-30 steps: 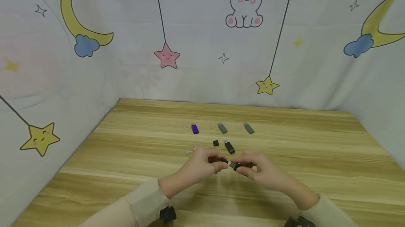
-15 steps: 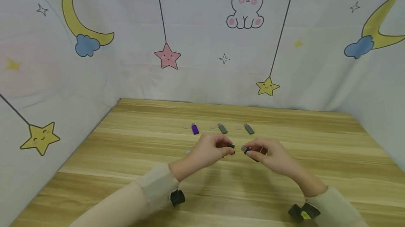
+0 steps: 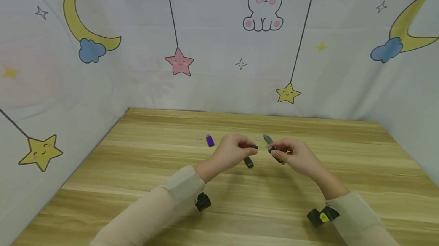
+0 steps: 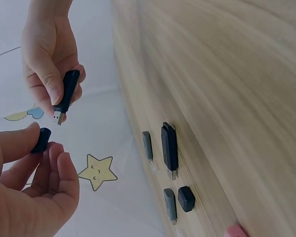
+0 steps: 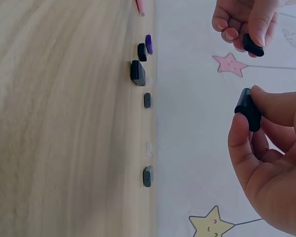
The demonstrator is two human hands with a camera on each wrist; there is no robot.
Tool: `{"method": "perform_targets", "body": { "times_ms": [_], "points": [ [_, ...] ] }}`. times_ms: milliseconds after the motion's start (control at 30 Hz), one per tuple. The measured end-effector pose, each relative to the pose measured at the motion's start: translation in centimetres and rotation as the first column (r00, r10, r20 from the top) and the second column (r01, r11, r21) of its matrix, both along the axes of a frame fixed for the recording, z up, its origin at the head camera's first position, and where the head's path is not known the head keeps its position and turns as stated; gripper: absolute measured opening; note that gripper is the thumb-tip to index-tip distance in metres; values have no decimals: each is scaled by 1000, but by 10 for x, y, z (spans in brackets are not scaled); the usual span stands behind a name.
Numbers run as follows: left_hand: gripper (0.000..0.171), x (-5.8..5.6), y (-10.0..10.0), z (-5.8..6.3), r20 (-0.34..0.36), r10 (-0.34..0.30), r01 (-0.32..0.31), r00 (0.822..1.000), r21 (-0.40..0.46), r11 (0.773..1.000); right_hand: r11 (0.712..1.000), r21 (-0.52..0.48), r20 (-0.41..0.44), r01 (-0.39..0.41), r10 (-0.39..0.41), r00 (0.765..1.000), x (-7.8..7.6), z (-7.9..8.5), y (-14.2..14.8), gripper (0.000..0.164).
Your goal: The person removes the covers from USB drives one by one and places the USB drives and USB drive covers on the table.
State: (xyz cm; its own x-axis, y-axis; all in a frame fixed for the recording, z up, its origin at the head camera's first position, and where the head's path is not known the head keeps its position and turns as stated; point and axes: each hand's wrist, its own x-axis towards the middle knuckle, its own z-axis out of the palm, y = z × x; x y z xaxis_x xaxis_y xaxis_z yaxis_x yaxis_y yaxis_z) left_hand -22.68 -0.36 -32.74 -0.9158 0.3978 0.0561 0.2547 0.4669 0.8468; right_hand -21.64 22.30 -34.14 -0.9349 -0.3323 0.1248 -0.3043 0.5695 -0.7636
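Note:
My left hand (image 3: pixel 229 154) pinches a small black cap (image 4: pixel 41 140) between thumb and fingers, raised above the table. Opposite it, my right hand (image 3: pixel 301 159) holds a black USB stick (image 4: pixel 68 91) by its body. The stick's metal plug is bare and points toward the cap, with a gap between them. Beneath the hands lies a second black USB stick (image 3: pixel 248 162), its plug end covered by my left hand in the head view. A separate black cap (image 4: pixel 186 198) rests near that stick in the left wrist view.
A purple USB stick (image 3: pixel 210 140) and a grey one (image 3: pixel 268 139) lie farther back, each beside a clear cap (image 3: pixel 258 138). Another grey stick (image 4: pixel 169 205) and part of a pink object (image 4: pixel 235 231) show in the left wrist view. A printed curtain (image 3: pixel 219 86) stands behind the table.
Both hands have moved up and away from the person in the head view, carrying the cap and stick. Cap and plug, close together a second ago, now stand farther apart.

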Motion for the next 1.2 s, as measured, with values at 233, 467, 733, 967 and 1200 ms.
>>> {"method": "perform_targets", "body": {
  "times_ms": [233, 467, 733, 967, 1200],
  "points": [
    [16, -14, 7, -7, 33, 32, -32, 999, 2, 999, 1000, -18, 43, 21, -21, 999, -11, -4, 4, 32],
    [18, -28, 16, -10, 1, -6, 6, 1000, -53, 999, 997, -54, 101, 57, -52, 994, -21, -10, 5, 35],
    [15, -40, 29, -14, -29, -22, 19, 999, -123, 992, 990, -76, 192, 119, -103, 976, -30, -14, 6, 37],
    [12, -48, 41, -22, -32, -30, 24, 999, -189, 982, 988, -24, 250, 153, -142, 958, -36, -20, 11, 35],
    [11, -54, 51, -31, -9, -42, 39, 999, -235, 971, 979, 9, 330, 201, -193, 924, -41, -27, 12, 34]
  ]
}}
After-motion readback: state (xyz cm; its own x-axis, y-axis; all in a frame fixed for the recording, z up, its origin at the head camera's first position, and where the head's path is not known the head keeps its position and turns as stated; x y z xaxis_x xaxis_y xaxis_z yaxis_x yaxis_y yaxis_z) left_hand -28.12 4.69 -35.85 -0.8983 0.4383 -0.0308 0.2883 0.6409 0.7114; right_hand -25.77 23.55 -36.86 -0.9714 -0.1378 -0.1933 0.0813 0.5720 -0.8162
